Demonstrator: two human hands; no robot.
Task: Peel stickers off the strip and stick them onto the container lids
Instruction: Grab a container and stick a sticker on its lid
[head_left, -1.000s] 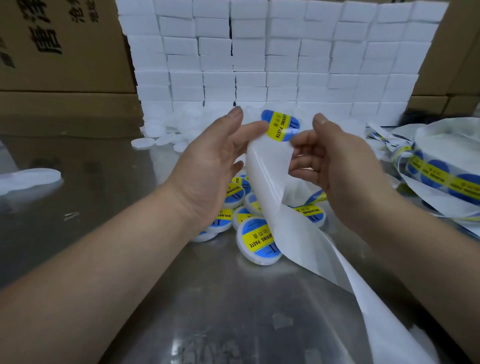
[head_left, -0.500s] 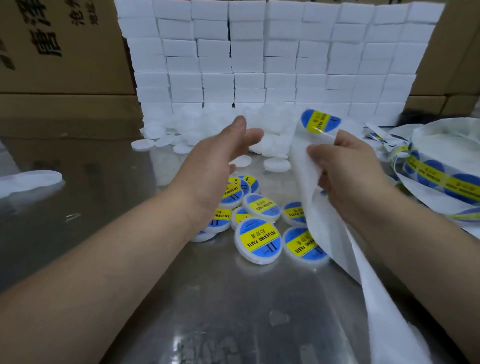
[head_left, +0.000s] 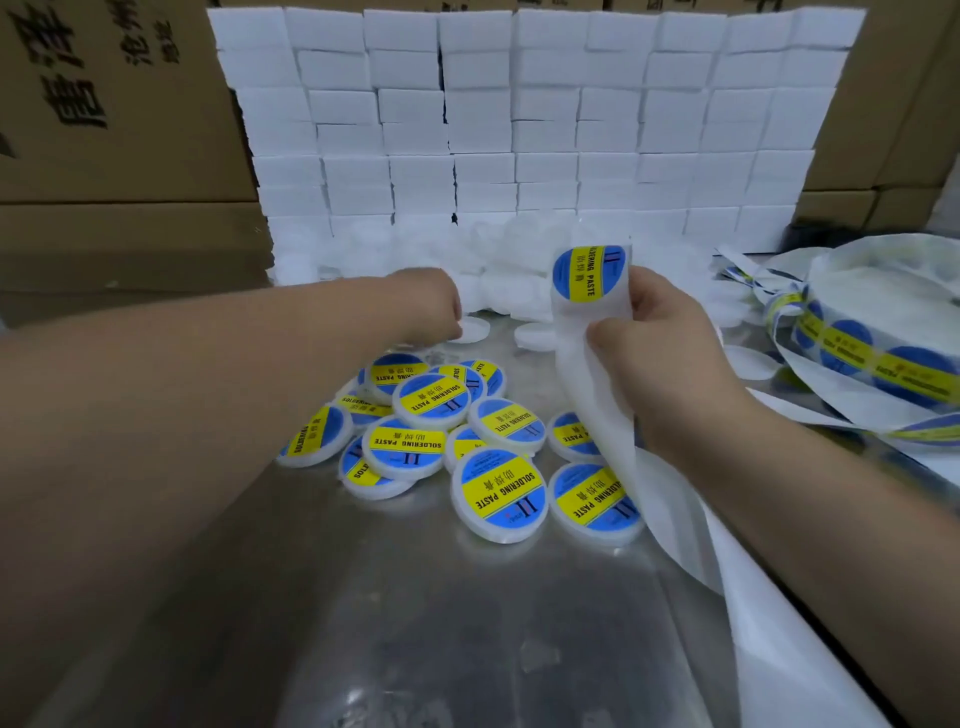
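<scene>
Steel-grey table (head_left: 415, 623) lies nearest, glossy. On it sits a heap of labelled lids (head_left: 498, 491), overlapping with their blue-and-yellow faces up. Just right of them the right hand (head_left: 670, 374) pinches the white strip (head_left: 576, 364) between thumb and curled fingers. It holds the strip upright so the next sticker (head_left: 589, 273) stands at the top, unpeeled, while spent backing trails down toward the viewer.

A second ago both hands met at that sticker. Since then the left hand (head_left: 421, 306) has left it and reached past the heap to the blank lids (head_left: 519, 296) at the foot of the white boxes (head_left: 519, 130). Its fingers point away and down, so I cannot tell whether it holds a lid. I judge it is fetching the next lid, with peeling to follow.

A roll (head_left: 857, 353) of stickers lies far right.
</scene>
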